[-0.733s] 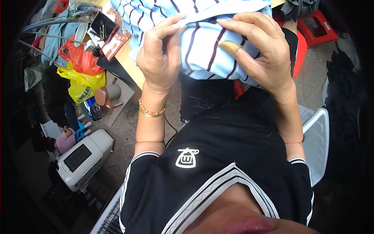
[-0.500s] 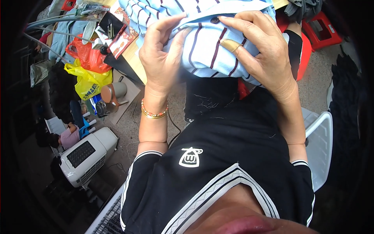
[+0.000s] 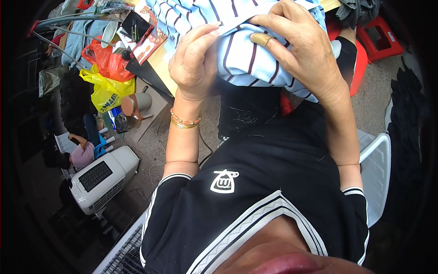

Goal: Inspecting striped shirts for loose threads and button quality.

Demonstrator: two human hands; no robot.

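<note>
A light blue knit shirt with dark maroon stripes lies bunched on the table's near side, its pale button band running across the top. My left hand is closed in a pinch at the left part of this band. A tiny dark spot shows at its fingertips, too small to name. My right hand pinches the band a little to the right, fingers bent over the cloth. Round its thumb is a tan wrap. The dark button seen earlier is hidden now.
On the wooden table to the left lie a dark phone-like case and papers. Below hang red and yellow plastic bags, near a brown-lidded jug. Another person sits far left by a white air cooler. A red stool stands right.
My left finger and thumb have closed together at the band. My right fingers have shifted slightly left and up, covering the dark button. The whole view has tilted a little.
</note>
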